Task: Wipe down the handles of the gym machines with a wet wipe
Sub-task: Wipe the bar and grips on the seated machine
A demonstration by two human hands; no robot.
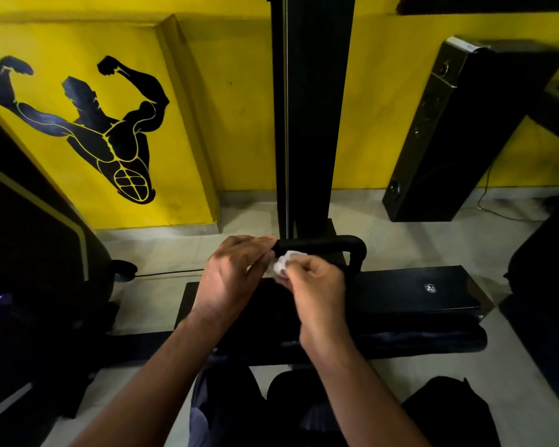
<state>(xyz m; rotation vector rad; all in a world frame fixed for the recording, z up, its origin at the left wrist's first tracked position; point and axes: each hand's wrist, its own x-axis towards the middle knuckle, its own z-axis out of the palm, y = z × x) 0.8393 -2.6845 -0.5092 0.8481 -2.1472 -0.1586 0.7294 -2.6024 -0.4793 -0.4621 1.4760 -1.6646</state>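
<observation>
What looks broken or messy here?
Nothing really. The right hand pinches a crumpled wet wipe under the black handle, whose end the left hand holds. The tall speaker seems to lean, but that is probably the wide lens.

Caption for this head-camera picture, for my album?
Left hand holds the end of the black handle; right hand pinches a crumpled white wipe at its underside.

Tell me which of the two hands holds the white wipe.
The right hand pinches the wipe just below the handle; the left hand holds only the handle's end.
</observation>
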